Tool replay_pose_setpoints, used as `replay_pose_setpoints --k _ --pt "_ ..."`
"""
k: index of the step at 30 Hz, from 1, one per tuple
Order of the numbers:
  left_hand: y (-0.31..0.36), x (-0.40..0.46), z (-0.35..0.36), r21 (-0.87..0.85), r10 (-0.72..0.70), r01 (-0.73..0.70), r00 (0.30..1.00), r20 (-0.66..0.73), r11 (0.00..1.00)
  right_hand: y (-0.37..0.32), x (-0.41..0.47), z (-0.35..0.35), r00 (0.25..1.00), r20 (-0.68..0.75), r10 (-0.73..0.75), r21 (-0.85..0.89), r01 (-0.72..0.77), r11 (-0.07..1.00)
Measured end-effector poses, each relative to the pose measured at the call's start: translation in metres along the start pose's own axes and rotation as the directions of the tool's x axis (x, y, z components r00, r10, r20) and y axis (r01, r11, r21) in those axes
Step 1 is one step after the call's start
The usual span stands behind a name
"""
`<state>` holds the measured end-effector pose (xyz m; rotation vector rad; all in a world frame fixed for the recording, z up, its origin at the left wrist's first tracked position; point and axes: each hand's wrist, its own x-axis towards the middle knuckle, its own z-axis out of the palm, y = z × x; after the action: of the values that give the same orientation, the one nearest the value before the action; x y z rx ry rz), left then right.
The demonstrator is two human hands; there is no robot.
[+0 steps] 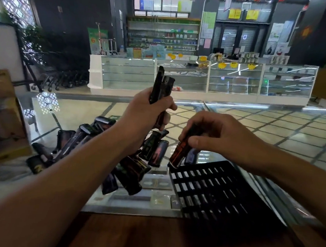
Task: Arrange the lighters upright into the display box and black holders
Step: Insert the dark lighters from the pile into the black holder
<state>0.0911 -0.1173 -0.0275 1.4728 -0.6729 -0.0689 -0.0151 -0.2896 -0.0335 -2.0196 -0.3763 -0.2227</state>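
Note:
My left hand (149, 110) is raised above the counter and grips a small bundle of dark lighters (161, 86) that stick up out of its fist. My right hand (212, 135) pinches a dark lighter with red print (179, 154), tilted, its lower end touching the far left corner of the black slotted holder (221, 192). The holder's slots look empty. A pile of several dark lighters (101, 149) lies loose on the glass to the left, partly hidden by my left forearm.
The work surface is a glass counter top (274, 136) with a wooden edge (168, 238) nearest me. A cardboard box (1, 114) stands at the left. Glass display cases (201, 77) and shelves fill the shop behind.

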Motion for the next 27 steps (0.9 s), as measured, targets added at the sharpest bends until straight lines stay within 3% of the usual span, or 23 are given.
replay_pose_setpoints --k 8,19,27 --pt "0.000 -0.001 0.001 0.037 0.013 -0.013 1.000 -0.003 0.999 -0.008 -0.004 0.006 0.999 0.000 -0.035 -0.021 0.035 0.999" --pt "-0.001 -0.005 0.004 0.160 0.066 -0.069 0.998 0.024 0.985 -0.014 -0.003 0.018 0.996 0.036 -0.082 -0.227 0.088 0.970" --pt "0.003 -0.005 0.003 0.134 0.049 -0.051 0.999 0.017 0.990 -0.013 -0.005 0.022 0.988 0.145 -0.057 -0.339 0.104 0.935"
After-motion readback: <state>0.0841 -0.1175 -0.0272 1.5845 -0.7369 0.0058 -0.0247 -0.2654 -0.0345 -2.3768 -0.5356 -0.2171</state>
